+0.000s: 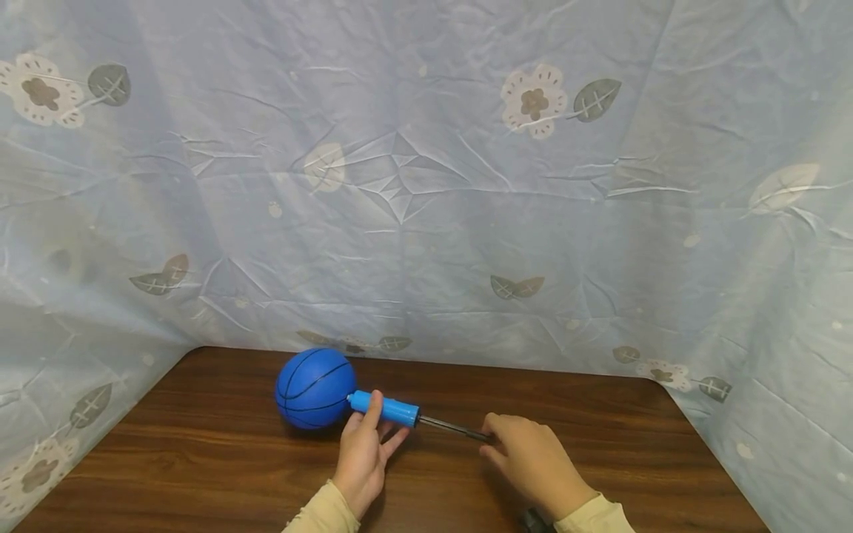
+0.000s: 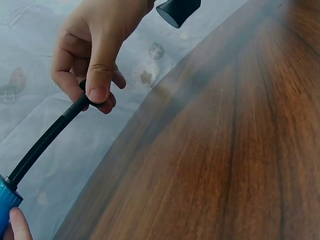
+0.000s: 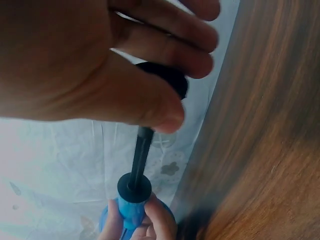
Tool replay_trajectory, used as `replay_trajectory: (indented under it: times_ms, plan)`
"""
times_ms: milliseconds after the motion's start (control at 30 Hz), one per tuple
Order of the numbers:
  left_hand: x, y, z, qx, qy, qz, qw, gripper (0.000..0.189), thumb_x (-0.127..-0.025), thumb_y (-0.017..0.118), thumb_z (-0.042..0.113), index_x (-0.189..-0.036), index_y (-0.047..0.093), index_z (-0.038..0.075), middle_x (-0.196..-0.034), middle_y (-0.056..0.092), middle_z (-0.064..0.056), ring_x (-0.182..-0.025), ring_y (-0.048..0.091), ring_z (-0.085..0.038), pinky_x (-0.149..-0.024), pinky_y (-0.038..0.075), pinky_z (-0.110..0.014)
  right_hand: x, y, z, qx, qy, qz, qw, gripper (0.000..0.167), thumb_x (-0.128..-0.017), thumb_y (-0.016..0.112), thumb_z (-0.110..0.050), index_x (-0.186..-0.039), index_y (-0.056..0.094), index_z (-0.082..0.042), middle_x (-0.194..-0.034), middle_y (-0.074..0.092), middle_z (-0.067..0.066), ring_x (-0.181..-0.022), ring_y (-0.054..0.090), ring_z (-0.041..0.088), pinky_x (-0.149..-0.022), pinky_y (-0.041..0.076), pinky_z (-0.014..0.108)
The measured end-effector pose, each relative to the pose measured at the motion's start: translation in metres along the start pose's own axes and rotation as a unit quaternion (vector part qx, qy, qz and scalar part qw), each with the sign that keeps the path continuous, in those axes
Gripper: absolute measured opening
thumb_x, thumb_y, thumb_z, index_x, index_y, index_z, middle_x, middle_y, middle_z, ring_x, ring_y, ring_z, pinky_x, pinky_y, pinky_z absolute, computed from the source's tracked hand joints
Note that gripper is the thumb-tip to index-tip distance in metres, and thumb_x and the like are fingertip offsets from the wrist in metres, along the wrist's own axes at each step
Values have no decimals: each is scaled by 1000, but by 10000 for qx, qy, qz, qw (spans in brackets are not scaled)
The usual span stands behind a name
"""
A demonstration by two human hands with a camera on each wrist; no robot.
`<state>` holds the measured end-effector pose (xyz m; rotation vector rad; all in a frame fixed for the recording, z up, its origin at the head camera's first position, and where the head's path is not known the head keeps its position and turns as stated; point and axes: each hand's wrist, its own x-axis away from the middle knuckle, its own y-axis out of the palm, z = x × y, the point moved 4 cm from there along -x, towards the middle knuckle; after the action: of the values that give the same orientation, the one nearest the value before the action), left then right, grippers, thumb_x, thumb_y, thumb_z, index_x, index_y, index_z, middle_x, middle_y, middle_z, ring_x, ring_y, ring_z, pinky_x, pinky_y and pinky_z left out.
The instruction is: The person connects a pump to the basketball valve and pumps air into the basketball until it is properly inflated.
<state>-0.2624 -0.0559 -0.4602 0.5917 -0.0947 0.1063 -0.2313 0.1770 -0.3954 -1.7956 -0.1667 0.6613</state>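
Note:
A blue ball with black basketball lines (image 1: 316, 389) rests on the brown wooden table (image 1: 220, 474). The blue barrel of a hand pump (image 1: 393, 409) points at the ball's right side, its tip at the ball's surface. My left hand (image 1: 365, 459) grips the barrel between thumb and fingers. From the barrel's right end a dark rod (image 1: 453, 427) is drawn out. My right hand (image 1: 533, 459) holds the rod's far end, where a black handle (image 3: 172, 80) shows between thumb and fingers in the right wrist view. The ball's inlet is too small to make out.
A pale blue curtain with flowers and leaves (image 1: 400, 222) hangs behind the table and along both sides. Beneath the right wrist, a small dark object (image 1: 533, 520) is partly visible at the bottom of the head view.

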Motion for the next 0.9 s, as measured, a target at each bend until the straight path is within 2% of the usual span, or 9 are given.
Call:
replay_trajectory:
  times_ms: [100, 200, 333, 400, 567, 733, 900]
  plan:
    - [2, 3, -1, 278, -205, -187, 9992, 77, -110, 44, 44, -160, 6, -2, -161, 19, -26, -150, 28, -44, -115, 42, -54, -1, -2, -2, 129, -334, 148, 9992, 24, -82, 88, -22, -92, 66, -19, -82, 67, -12, -68, 58, 1, -54, 48, 22]
    - [5, 5, -2, 495, -416, -340, 9973, 82, -111, 44, 41, -161, -4, -3, -167, 5, -26, -153, 14, -49, -118, 37, -54, -3, -2, -3, 161, -608, 191, 9978, 26, -82, 88, -23, -88, 63, -20, -77, 60, -15, -65, 49, -1, -53, 45, 21]
    - [7, 9, -3, 520, -513, -420, 9964, 83, -111, 45, 39, -161, -5, -4, -168, 2, -27, -154, 10, -50, -119, 35, -56, -5, 1, -7, 172, -822, 145, 9964, 31, -82, 88, -25, -84, 58, -20, -74, 51, -16, -63, 39, 0, -51, 40, 19]
    - [8, 10, -4, 514, -557, -484, 9959, 83, -111, 46, 39, -161, -5, -4, -167, 2, -28, -154, 9, -50, -119, 33, -57, -6, 3, -9, 184, -856, 107, 9961, 30, -83, 87, -26, -85, 58, -20, -75, 52, -16, -63, 39, 0, -51, 41, 19]
    - [14, 17, -10, 342, -711, -657, 9947, 81, -110, 47, 42, -161, 3, -3, -165, 10, -29, -153, 17, -48, -119, 34, -56, -6, 5, -11, 197, -878, 67, 9959, 28, -83, 87, -27, -88, 61, -19, -77, 56, -14, -64, 41, -1, -52, 43, 18]
    - [20, 24, -19, 98, -841, -744, 9936, 76, -109, 48, 44, -158, 13, -3, -158, 26, -27, -149, 30, -44, -115, 42, -53, -5, 7, -12, 217, -914, 106, 9955, 27, -82, 87, -28, -88, 62, -19, -77, 57, -13, -64, 41, -1, -52, 43, 17]
    - [25, 28, -25, 28, -893, -854, 9923, 75, -108, 53, 45, -152, 19, -6, -152, 35, -25, -141, 45, -36, -113, 45, -51, -4, 10, -14, 225, -1001, 171, 9946, 26, -83, 87, -30, -90, 63, -20, -78, 59, -13, -66, 43, -1, -53, 45, 19]
